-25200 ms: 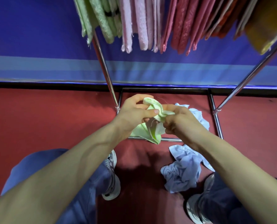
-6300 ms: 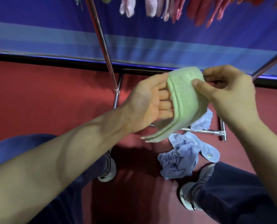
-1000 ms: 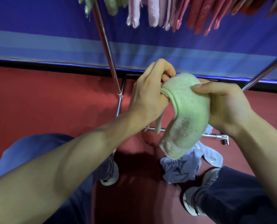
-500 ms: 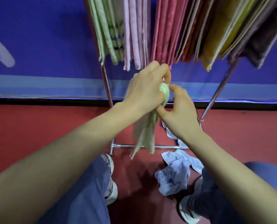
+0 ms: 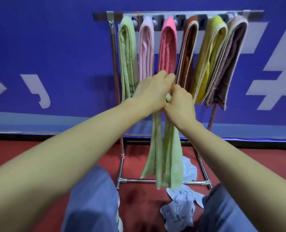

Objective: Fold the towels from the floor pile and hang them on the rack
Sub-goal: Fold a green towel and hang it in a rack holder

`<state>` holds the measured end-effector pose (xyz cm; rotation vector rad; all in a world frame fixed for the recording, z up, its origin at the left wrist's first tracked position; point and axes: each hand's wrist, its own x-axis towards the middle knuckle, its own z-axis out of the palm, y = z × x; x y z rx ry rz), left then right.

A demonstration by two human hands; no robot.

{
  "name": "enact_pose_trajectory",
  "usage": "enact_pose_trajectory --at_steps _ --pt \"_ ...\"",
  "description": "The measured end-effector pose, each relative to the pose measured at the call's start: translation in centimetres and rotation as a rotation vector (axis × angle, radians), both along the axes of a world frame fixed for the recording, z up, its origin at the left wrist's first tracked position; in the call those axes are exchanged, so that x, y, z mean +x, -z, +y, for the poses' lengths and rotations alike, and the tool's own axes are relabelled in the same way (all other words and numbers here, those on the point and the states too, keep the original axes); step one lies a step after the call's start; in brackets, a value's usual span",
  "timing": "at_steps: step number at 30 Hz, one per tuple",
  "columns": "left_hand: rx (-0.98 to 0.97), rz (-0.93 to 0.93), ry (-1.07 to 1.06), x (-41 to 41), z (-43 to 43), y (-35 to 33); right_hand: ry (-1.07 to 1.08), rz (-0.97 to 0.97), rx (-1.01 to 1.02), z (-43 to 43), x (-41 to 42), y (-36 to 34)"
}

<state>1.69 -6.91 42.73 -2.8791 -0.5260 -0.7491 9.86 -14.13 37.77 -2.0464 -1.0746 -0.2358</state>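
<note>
Both my hands — left hand point(image 5: 151, 92), right hand point(image 5: 179, 102) — grip one pale green towel point(image 5: 165, 153) at frame centre; folded lengthwise, terry, its layers hang limp before the rack point(image 5: 177, 14) — six folded towels draped above.

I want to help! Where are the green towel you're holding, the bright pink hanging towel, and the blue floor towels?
held green towel point(image 5: 171, 161), head view, hanging lower part.
bright pink towel point(image 5: 168, 47), head view, folded middle.
blue towels point(image 5: 180, 211), head view, crumpled pile's middle.
</note>
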Motion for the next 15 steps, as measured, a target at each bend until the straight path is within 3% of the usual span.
enact_pose_trajectory --at_steps 9,15 --pt "-0.365 -0.085 -0.198 -0.9 -1.4 2.2 -0.033 -0.113 0.064 -2.6 -1.1 -4.1" --pt "-0.435 -0.187 -0.190 -1.5 -1.3 1.7 0.063 -0.228 -0.044 -3.7 -1.0 -3.6"
